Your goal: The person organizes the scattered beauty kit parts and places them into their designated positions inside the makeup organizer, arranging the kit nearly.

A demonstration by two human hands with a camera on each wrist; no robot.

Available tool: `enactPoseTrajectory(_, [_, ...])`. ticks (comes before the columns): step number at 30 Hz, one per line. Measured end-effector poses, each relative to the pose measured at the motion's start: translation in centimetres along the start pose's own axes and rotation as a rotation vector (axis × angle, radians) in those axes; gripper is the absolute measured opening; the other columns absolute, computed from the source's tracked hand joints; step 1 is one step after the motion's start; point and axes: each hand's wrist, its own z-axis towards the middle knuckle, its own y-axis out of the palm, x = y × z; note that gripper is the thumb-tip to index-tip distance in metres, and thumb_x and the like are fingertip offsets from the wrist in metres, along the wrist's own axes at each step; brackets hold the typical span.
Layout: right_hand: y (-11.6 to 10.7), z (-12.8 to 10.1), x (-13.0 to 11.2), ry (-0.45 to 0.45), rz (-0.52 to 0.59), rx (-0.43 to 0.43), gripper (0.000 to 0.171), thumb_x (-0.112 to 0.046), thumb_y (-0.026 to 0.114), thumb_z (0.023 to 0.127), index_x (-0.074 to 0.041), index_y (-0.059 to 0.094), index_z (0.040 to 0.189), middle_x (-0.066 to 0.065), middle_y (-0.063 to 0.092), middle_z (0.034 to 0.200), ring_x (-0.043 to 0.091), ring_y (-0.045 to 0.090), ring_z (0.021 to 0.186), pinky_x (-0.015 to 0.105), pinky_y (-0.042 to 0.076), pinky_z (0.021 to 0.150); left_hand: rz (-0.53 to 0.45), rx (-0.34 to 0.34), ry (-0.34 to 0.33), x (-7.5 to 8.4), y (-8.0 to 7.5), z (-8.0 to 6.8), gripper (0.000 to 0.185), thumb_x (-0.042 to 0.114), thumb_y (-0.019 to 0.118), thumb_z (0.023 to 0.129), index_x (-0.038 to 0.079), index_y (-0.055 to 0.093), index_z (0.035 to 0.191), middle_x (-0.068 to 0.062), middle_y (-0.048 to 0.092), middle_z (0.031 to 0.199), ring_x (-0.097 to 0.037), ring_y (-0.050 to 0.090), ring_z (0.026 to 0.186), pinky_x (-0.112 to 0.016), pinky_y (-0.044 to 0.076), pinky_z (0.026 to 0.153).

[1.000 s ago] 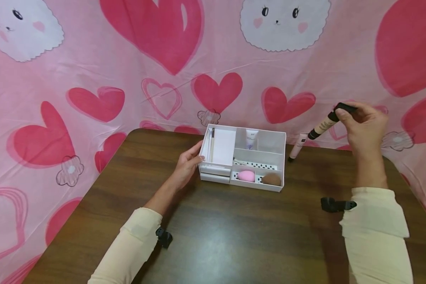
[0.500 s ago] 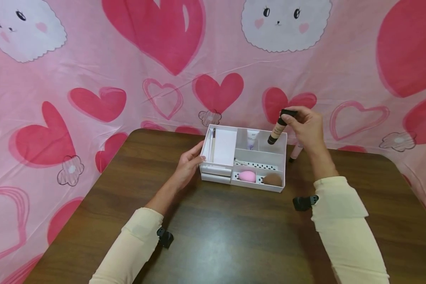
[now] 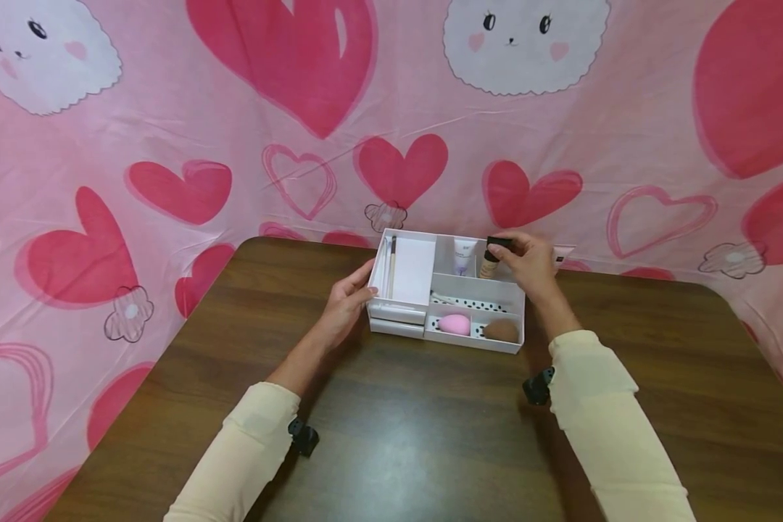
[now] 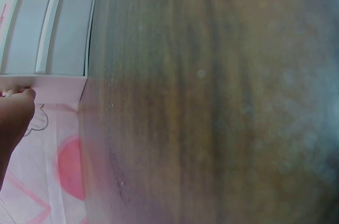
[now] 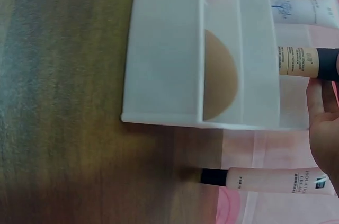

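A white divided organizer point(image 3: 509, 344) point(image 5: 164, 65) point(image 4: 63, 38) stands at the far middle of the brown table point(image 3: 398, 435). My right hand point(image 3: 528, 262) pinches the black cap of a beige tube point(image 3: 491, 265) point(image 5: 298, 62), standing it in the back right compartment beside a white tube point(image 3: 462, 255) point(image 5: 304, 11). My left hand point(image 3: 346, 301) point(image 4: 13, 115) grips the organizer's left wall. A pink sponge point(image 3: 454, 323) and a brown sponge point(image 3: 499, 330) point(image 5: 218, 82) lie in the front compartments.
A pink tube point(image 5: 267, 179) point(image 3: 563, 253) with a black cap lies on the table just right of the organizer, behind my right hand. A brush point(image 3: 391, 264) stands in the left compartment. Pink heart-print cloth point(image 3: 170, 145) hangs around the table.
My right hand carried the beige tube from the far right, leftward over the organizer, and lowered it into the back right compartment. My left hand stayed on the organizer.
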Motion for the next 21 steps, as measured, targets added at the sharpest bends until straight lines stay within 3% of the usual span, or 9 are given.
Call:
enactPoseTrajectory(4, [0.3,-0.2,0.3,0.015,-0.009,-0.027,0.028,0.004,0.069,0.084,0.016,0.065,0.109,-0.024,0.065,0.081,-0.012,0.062,0.074,0.005,0.05,0.071,0.0,0.0,0.002,0.0,0.0,0.0,0.063,-0.008,0.041,0.093,-0.006,0.02,0.152,-0.017,0.02,0.163,-0.026,0.02,0.149,-0.011,0.037,0.106])
enactPoseTrajectory(8, [0.5,-0.4,-0.5,0.042,-0.091,-0.05,0.03,0.002,0.07,0.084,0.015,0.065,0.11,0.013,0.075,0.092,-0.013,0.058,0.072,0.003,0.048,0.07,-0.005,0.001,0.003,-0.1,0.0,0.0,0.063,-0.009,0.041,0.092,-0.007,0.02,0.152,-0.018,0.02,0.163,-0.026,0.02,0.149,-0.01,0.037,0.105])
enactPoseTrajectory(11, [0.5,-0.5,-1.0,0.055,-0.14,-0.067,0.031,0.0,0.069,0.085,0.014,0.065,0.113,0.036,0.067,0.106,-0.015,0.055,0.07,0.002,0.046,0.068,-0.014,0.004,0.004,-0.1,-0.1,0.0,0.062,-0.009,0.041,0.093,-0.007,0.021,0.152,-0.018,0.02,0.163,-0.027,0.02,0.149,-0.009,0.038,0.104])
enactPoseTrajectory(16, [0.3,-0.2,0.2,0.062,-0.175,-0.075,0.033,-0.006,0.07,0.086,0.008,0.066,0.116,0.034,0.067,0.11,-0.017,0.055,0.072,0.002,0.045,0.069,-0.012,0.004,0.008,0.0,0.0,0.0,0.061,-0.009,0.04,0.094,-0.008,0.02,0.152,-0.019,0.019,0.163,-0.029,0.02,0.149,-0.007,0.04,0.1])
enactPoseTrajectory(21, [0.0,-0.1,-0.2,0.059,-0.174,-0.089,0.037,-0.006,0.07,0.087,0.006,0.064,0.12,0.032,0.065,0.116,-0.017,0.056,0.079,0.001,0.045,0.076,-0.002,0.004,0.005,0.1,0.0,0.0,0.061,-0.009,0.04,0.094,-0.008,0.019,0.152,-0.019,0.019,0.163,-0.029,0.019,0.149,-0.007,0.04,0.1])
